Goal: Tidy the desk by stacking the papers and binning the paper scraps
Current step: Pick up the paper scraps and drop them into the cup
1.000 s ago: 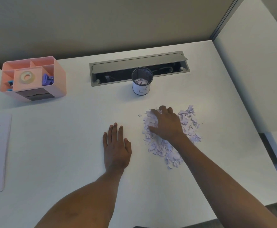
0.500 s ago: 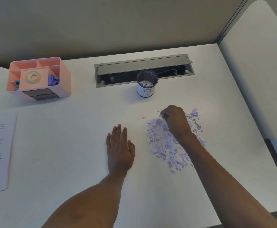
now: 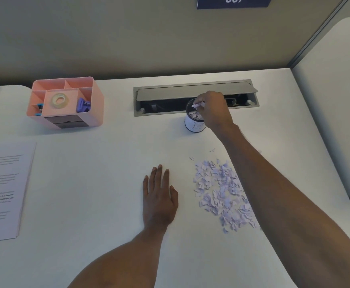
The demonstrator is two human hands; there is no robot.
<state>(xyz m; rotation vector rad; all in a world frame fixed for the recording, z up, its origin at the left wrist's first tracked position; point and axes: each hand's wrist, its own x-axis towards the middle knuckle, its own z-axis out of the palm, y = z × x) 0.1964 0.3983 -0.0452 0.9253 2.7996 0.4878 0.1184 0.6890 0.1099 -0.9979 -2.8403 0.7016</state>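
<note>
Right hand (image 3: 213, 110) covers the cup's (image 3: 193, 125) right rim, and the paper scraps (image 3: 198, 104) it pinches hide its fingertips. Scrap pile's (image 3: 217, 192) right edge vanishes under the forearm (image 3: 273, 183). Printed sheet (image 3: 5, 190) runs off the left edge, text blurred; wall sign (image 3: 234, 2) cropped above.

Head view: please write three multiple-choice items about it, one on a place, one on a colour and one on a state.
1. The right hand is:
A) over the cup
B) flat on the desk
C) in the organizer

2. The organizer is:
A) green
B) pink
C) black

3. The left hand is:
A) a fist
B) pinching scraps
C) flat and open

Answers:
1 A: it pinches scraps above the cup's mouth.
2 B: its walls are pink.
3 C: its straight fingers lie on the desk.
</note>
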